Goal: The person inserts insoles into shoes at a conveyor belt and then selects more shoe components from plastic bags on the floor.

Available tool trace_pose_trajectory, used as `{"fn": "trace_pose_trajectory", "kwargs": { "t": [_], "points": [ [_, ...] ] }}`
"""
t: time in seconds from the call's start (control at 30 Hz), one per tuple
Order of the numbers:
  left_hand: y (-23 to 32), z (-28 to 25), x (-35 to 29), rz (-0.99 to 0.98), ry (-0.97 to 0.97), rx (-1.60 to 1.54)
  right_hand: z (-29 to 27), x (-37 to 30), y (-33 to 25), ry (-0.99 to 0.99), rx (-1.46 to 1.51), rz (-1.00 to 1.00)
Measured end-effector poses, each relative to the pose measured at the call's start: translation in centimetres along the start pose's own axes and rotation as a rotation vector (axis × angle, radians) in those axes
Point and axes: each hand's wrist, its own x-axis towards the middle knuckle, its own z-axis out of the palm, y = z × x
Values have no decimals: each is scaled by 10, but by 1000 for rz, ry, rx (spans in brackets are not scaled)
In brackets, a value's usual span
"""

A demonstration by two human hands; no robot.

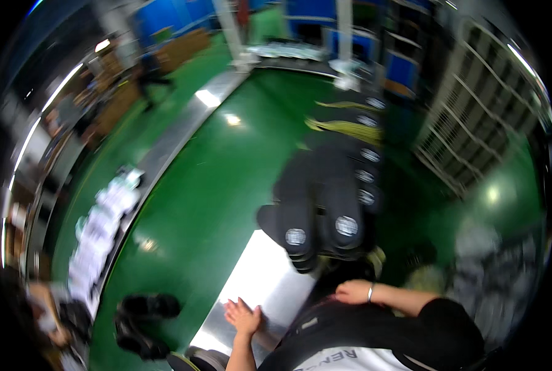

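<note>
A blurred downward view over a green floor [214,185]. The left hand [244,316] lies flat and open, fingers spread, on a shiny metal counter [257,278], holding nothing. The right hand [353,290], with a bracelet at the wrist, rests loosely curled at the near end of a pile of black insoles [331,204]; whether it grips one cannot be told. The insoles lie stacked just beyond the counter's far end.
</note>
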Motion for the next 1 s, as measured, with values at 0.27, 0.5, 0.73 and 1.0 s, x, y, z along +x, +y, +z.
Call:
{"fn": "trace_pose_trajectory", "kwargs": {
  "t": [0.27, 0.5, 0.73, 1.0],
  "points": [
    [59, -9, -16, 403, 191, 6, 22, -86, 106, 239, 174, 396],
    [206, 12, -41, 590, -884, -429, 117, -149, 137, 427, 555, 804],
    [213, 55, -5, 745, -1078, -190, 228, -191, 121, 558, 1001, 1205],
    [250, 45, -18, 717, -1067, -73, 296, -189, 131, 473, 511, 1122]
  ]
}}
